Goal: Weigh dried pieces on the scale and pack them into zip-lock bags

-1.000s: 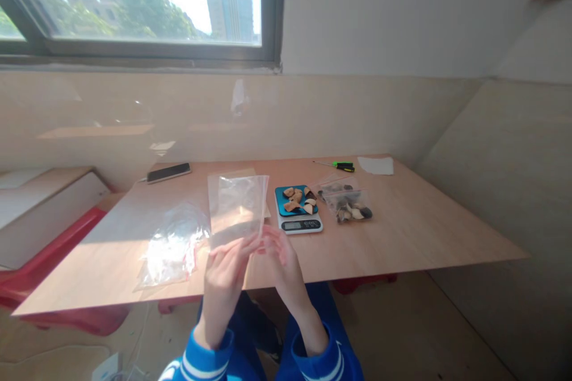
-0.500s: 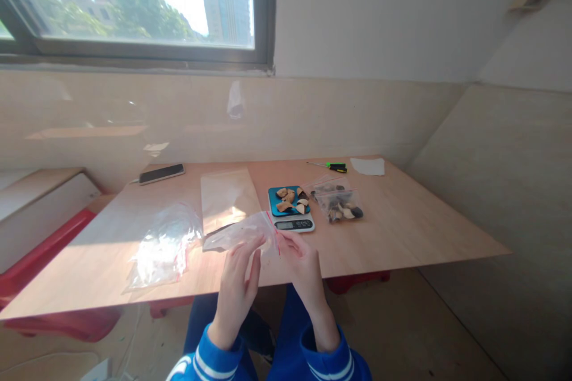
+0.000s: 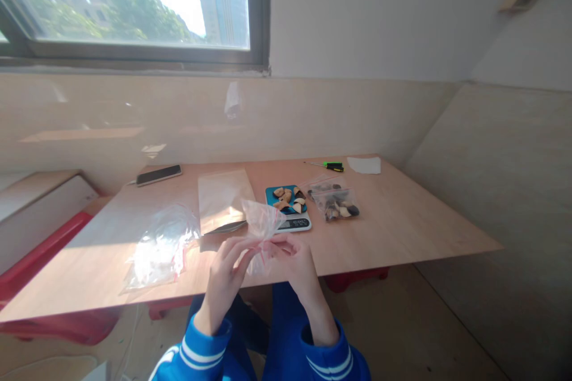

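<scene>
Between my two hands, over the table's front edge, is a clear zip bag (image 3: 261,218) with a red seal line. My left hand (image 3: 227,265) pinches it from the left, and my right hand (image 3: 295,262) pinches it from the right, fingertips close together. The bag's body stands up crumpled beyond my fingers and covers part of a kitchen scale (image 3: 304,223). On the scale's blue plate lie several brown and cream curved dried pieces (image 3: 286,195). To the scale's right, filled zip bags (image 3: 342,207) of similar pieces overlap.
A stack of clear bags (image 3: 161,244) lies at the left, beside a brown paper pouch (image 3: 226,196). Along the back are a phone (image 3: 159,175), a green-and-black screwdriver (image 3: 330,165) and white paper (image 3: 364,165). Red stools (image 3: 84,324) stand below the wooden table (image 3: 402,220).
The zip bag has swung from lying out to the left to standing upright and bunched between my hands. My left hand has moved slightly left and its fingers have closed on the bag.
</scene>
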`<state>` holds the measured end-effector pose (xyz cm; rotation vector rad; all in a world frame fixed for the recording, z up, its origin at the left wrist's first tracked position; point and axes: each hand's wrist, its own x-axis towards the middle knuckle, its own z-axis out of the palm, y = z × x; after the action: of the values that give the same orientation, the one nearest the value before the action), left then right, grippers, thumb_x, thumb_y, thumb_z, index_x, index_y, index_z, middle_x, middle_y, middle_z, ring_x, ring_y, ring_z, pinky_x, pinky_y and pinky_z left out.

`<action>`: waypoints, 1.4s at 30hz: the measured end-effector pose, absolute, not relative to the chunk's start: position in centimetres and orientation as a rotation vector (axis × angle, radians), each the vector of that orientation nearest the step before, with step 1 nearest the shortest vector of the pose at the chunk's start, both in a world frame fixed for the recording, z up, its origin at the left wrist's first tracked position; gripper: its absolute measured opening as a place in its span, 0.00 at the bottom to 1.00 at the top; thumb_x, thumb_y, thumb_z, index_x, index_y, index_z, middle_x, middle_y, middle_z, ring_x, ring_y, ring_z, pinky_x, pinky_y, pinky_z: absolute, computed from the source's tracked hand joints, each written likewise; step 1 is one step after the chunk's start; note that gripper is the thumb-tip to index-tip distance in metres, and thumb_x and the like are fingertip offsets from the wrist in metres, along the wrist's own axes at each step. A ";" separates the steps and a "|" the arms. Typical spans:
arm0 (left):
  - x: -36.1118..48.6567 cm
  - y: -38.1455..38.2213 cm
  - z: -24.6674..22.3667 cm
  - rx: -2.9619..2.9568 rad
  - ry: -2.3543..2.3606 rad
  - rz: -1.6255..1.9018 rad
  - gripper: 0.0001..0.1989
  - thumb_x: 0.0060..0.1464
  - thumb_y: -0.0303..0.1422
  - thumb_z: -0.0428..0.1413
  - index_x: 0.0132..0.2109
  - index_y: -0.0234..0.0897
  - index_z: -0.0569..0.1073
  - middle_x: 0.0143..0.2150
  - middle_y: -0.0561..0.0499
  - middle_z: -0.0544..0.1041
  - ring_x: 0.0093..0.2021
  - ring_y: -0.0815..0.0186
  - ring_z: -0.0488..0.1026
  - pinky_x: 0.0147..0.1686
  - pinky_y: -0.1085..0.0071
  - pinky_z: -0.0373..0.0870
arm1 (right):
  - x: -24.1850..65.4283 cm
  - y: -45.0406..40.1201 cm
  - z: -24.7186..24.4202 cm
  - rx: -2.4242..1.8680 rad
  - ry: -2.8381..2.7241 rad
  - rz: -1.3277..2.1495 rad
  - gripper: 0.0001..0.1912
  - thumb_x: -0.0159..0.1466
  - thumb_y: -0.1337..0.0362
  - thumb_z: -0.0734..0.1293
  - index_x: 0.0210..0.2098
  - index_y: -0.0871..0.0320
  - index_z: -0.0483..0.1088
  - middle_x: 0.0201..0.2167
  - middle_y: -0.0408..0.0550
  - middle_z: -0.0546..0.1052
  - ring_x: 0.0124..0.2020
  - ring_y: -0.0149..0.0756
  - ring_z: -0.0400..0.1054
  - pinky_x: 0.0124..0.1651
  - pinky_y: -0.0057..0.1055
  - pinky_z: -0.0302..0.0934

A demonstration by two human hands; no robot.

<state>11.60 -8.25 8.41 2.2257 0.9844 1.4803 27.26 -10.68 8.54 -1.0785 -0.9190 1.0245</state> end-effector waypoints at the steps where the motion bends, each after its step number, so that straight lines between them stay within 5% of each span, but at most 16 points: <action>1: 11.4 -8.2 8.5 2.133 1.044 1.544 0.07 0.56 0.29 0.56 0.42 0.41 0.76 0.38 0.50 0.78 0.40 0.64 0.75 0.40 0.68 0.73 | 27.7 -10.6 8.5 -1.111 -0.866 0.980 0.15 0.52 0.54 0.74 0.29 0.60 0.73 0.25 0.46 0.78 0.26 0.35 0.72 0.33 0.32 0.68; 5: 10.6 -7.8 8.9 1.802 1.252 1.668 0.06 0.56 0.33 0.57 0.40 0.39 0.77 0.38 0.50 0.79 0.41 0.63 0.75 0.39 0.67 0.71 | 29.8 -10.2 8.1 -1.218 -0.770 0.897 0.20 0.53 0.49 0.72 0.33 0.61 0.73 0.25 0.47 0.77 0.25 0.35 0.71 0.32 0.34 0.68; 9: 10.5 -7.8 9.3 1.797 1.236 1.618 0.08 0.55 0.36 0.58 0.40 0.40 0.78 0.38 0.50 0.78 0.41 0.62 0.74 0.38 0.67 0.70 | 32.5 -9.0 7.8 -1.216 -1.212 0.876 0.22 0.59 0.49 0.67 0.45 0.58 0.72 0.44 0.54 0.78 0.46 0.42 0.72 0.49 0.41 0.67; 12: 10.9 -7.9 9.4 1.810 1.284 1.552 0.09 0.54 0.39 0.58 0.40 0.41 0.77 0.37 0.51 0.77 0.38 0.64 0.73 0.36 0.68 0.70 | 35.6 -6.7 7.1 -1.377 -1.497 0.527 0.25 0.59 0.53 0.68 0.54 0.52 0.67 0.61 0.53 0.65 0.64 0.45 0.55 0.65 0.48 0.49; 15: 11.4 -7.8 9.1 1.835 1.327 1.542 0.10 0.53 0.40 0.59 0.40 0.41 0.77 0.38 0.50 0.75 0.38 0.63 0.71 0.37 0.67 0.71 | 38.9 -3.4 6.1 -1.510 -1.690 0.397 0.32 0.58 0.56 0.69 0.60 0.50 0.61 0.67 0.53 0.56 0.69 0.45 0.45 0.67 0.49 0.41; 26: 13.6 -7.3 7.6 1.735 1.186 1.570 0.07 0.62 0.35 0.49 0.45 0.40 0.68 0.63 0.42 0.66 0.62 0.57 0.64 0.58 0.53 0.61 | 41.6 2.3 4.1 -1.567 -1.834 0.450 0.28 0.58 0.62 0.67 0.58 0.58 0.63 0.59 0.57 0.67 0.61 0.45 0.61 0.62 0.45 0.53; 34: 15.3 -7.2 6.9 1.665 1.255 1.621 0.11 0.63 0.36 0.46 0.50 0.39 0.63 0.62 0.39 0.67 0.59 0.59 0.68 0.53 0.60 0.68 | 40.2 1.4 3.6 -1.534 -1.790 0.299 0.20 0.59 0.65 0.63 0.51 0.58 0.67 0.51 0.54 0.71 0.55 0.42 0.64 0.59 0.42 0.56; 42: 15.8 -7.4 6.6 1.685 1.127 1.618 0.04 0.63 0.35 0.47 0.42 0.40 0.62 0.63 0.38 0.66 0.62 0.59 0.65 0.54 0.60 0.68 | 39.6 1.4 3.9 -1.479 -1.694 0.244 0.14 0.56 0.68 0.62 0.42 0.59 0.71 0.43 0.53 0.74 0.49 0.44 0.65 0.55 0.44 0.58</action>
<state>15.84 -7.44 6.63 1.6850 1.1272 1.6178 39.62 1.39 3.92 -1.4790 -1.6943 0.2443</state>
